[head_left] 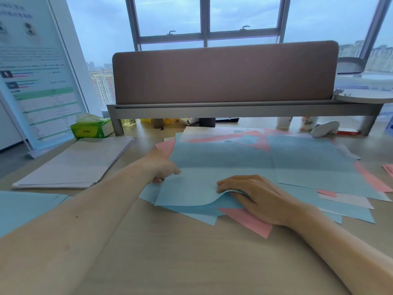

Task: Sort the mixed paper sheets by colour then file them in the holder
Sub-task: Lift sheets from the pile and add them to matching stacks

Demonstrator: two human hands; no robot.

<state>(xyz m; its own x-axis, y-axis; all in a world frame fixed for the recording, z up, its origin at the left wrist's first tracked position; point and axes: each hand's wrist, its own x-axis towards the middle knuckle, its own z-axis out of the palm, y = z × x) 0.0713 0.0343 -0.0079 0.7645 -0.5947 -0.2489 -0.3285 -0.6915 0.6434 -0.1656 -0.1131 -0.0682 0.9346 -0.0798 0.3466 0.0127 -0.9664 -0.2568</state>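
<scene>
From the head camera, you are working over a pile point(314, 167) of blue, pink and white sheets that is lying spread across the middle and right of the table point(180, 256). The sheets are overlapping at loose angles, with pink corners poking out at the bottom and right edges.

Your left hand point(161, 167) is reaching in from the lower left and pinching the left edge of the top blue sheet point(212, 165). The thumb is lying on top and the fingers are curling underneath. Your right hand point(255, 194) is coming in from the lower right and gripping the same blue sheet at its lower edge. Its fingers point(231, 182) are curling over the paper, and the edge is buckling upward just beside them. The blue sheet is sitting at the centre of the frame, on top of the pile and between your two hands.

A white stack point(74, 165) is lying at centre left, well apart from the pile. A blue stack point(23, 209) is showing at the lower left edge, and a pink stack point(388, 169) is just peeking in at the right edge.

Green tissues point(91, 128) are sitting behind the white stack, beside a poster point(36, 77) that is leaning at upper left. A brown screen point(223, 73) is standing across the top centre, with cups point(284, 122) showing beneath it.
</scene>
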